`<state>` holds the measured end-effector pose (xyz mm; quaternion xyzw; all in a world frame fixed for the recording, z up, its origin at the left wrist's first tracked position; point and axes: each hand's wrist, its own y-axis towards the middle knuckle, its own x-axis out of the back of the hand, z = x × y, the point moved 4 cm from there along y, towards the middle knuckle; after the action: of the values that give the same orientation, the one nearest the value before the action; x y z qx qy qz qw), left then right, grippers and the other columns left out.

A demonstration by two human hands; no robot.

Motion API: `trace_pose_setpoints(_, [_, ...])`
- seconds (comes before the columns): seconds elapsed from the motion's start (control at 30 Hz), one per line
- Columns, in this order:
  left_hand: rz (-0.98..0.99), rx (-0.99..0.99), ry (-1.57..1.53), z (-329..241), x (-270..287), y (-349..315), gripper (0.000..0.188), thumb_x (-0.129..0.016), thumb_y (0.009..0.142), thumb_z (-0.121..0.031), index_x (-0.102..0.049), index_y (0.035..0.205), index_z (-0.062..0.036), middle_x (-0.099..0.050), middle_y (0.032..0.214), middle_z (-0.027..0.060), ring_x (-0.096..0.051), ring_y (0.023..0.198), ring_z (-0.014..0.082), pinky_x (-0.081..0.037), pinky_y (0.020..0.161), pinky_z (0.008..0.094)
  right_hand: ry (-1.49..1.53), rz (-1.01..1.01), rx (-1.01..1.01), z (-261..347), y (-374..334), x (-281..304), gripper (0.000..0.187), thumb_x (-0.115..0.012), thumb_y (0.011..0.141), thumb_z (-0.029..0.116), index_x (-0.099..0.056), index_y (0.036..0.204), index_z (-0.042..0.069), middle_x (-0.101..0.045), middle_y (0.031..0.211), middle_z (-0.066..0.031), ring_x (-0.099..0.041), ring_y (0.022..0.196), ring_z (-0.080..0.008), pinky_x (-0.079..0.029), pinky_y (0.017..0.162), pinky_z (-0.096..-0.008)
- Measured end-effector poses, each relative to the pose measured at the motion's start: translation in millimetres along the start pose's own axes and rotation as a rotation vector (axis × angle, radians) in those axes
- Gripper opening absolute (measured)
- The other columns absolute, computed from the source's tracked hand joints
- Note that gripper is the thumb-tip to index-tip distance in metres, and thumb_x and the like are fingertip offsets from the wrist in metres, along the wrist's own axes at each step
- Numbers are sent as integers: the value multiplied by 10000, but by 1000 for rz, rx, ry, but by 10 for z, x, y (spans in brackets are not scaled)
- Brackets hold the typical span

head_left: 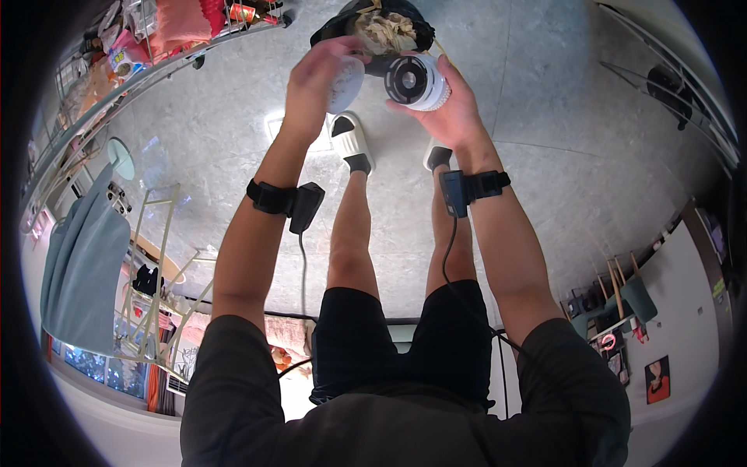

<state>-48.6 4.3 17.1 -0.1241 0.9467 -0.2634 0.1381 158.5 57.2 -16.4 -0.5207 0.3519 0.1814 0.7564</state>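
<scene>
My left hand (310,87) is closed on a thin, pale round cover (346,84) with small marks across its face; its fingers are slightly blurred. My right hand (459,105) is wrapped round a white cylindrical device (430,92) with a textured side. The device's end faces up, showing a black slotted ring around a light centre. The cover and the device are apart, side by side. Just beyond both hands stands a black bin (331,29) with crumpled pale material (385,31) in it.
My feet in white slippers (354,144) are on the grey tiled floor (545,179). A metal rack (167,58) with packages curves along the far left. A grey-blue draped cloth (85,265) hangs at left. Cables (302,265) run from both wrist bands.
</scene>
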Motion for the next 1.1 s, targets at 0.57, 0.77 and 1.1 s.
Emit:
trace_pose_setpoints(0.57, [-208, 88, -315, 65, -442, 54, 638, -280, 1132, -456, -638, 1277, 52, -713, 1193, 182, -689, 1115, 306, -552, 1013, 429, -1108, -110, 630, -40, -155, -574, 928, -856, 807, 187, -312, 1543, 35, -404, 1410, -191, -453, 1354, -325, -440, 1119, -427])
trace_pose_setpoints(0.77, [-179, 160, -526, 23, -502, 35, 616, -250, 1136, -396, -620, 1332, 57, -701, 1222, 183, -682, 1122, 297, -548, 1018, 417, -1243, 4, 729, -29, -248, -687, 949, -844, 813, 162, -279, 1566, 46, -368, 1465, -209, -426, 1371, -373, -419, 1140, -447])
trace_pose_setpoints(1.1, [-126, -27, -270, -70, -591, -93, 580, -217, 1120, -298, -498, 1501, 37, -647, 1344, 186, -619, 1255, 291, -500, 1096, 402, -1019, -61, 595, -137, -268, -477, 976, -825, 861, 157, -204, 1601, 21, -386, 1500, -217, -442, 1387, -341, -431, 1137, -434])
